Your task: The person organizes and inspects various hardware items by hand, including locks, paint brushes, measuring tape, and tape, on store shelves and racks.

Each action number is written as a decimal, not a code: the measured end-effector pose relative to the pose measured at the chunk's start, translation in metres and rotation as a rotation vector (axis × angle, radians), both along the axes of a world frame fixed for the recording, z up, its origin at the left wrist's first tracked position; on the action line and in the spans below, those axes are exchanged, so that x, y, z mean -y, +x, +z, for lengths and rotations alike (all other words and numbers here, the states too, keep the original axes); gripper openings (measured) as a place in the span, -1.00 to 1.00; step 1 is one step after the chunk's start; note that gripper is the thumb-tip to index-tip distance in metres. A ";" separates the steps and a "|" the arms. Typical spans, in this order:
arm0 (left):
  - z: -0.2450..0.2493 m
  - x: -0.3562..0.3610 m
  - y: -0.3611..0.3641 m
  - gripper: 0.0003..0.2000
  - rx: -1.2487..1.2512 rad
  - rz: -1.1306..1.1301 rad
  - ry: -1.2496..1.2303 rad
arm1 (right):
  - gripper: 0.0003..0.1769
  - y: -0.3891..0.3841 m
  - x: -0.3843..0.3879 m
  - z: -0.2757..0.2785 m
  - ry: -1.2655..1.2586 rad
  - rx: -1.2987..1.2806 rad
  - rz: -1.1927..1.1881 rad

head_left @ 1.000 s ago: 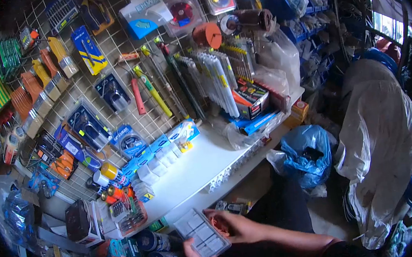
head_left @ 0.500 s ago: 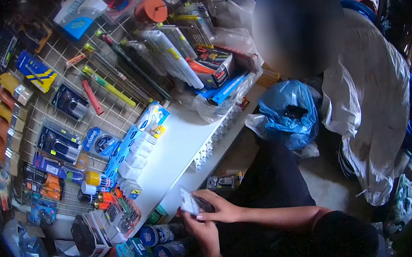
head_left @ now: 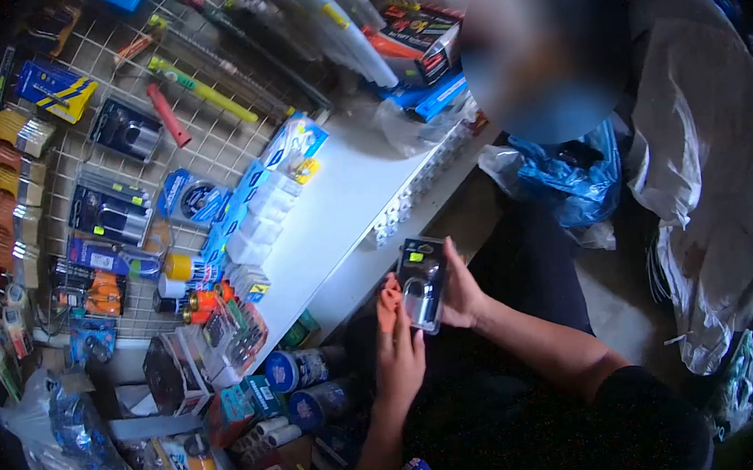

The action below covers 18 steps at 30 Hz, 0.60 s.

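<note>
A clear plastic package with a black card and a padlock shape (head_left: 422, 285) is upright between my hands. My right hand (head_left: 464, 294) grips its right edge, with the thumb pointing up. On the package's left side, my left hand (head_left: 399, 358) has its fingers against the lower edge. A small orange thing (head_left: 389, 307) sits at the fingertips of my left hand; its exact form is unclear.
A white shelf (head_left: 330, 212) with boxes along its back runs beside a wire rack (head_left: 143, 282) of hanging tools. Cans (head_left: 303, 367) stand below. On the right are a blue plastic bag (head_left: 578, 181), a large grey-white sheet (head_left: 701, 162) and a blurred area above.
My hands have moved up and right. The pale, tilted item seen between them has given way to the black package facing me, and an orange thing now shows. The camera view has shifted.
</note>
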<state>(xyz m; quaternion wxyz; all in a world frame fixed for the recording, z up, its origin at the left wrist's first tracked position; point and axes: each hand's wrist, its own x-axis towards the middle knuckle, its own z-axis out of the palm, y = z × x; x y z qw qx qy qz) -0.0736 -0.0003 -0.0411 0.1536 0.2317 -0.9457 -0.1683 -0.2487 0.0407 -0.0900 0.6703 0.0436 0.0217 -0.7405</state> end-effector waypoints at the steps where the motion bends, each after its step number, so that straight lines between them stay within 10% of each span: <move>1: 0.010 -0.009 -0.005 -0.37 -0.005 0.003 0.051 | -0.08 0.000 0.002 -0.002 -0.073 0.075 -0.008; 5: 0.013 -0.026 -0.026 -0.39 -0.017 -0.369 0.083 | -0.03 0.000 0.008 -0.011 0.065 0.082 -0.032; 11: 0.014 -0.019 -0.045 -0.37 0.262 -0.157 -0.303 | 0.08 0.005 0.006 -0.019 0.022 -0.031 0.063; 18: -0.016 0.048 -0.062 -0.49 0.070 0.062 -0.201 | 0.04 0.026 0.002 -0.011 0.069 -0.266 0.318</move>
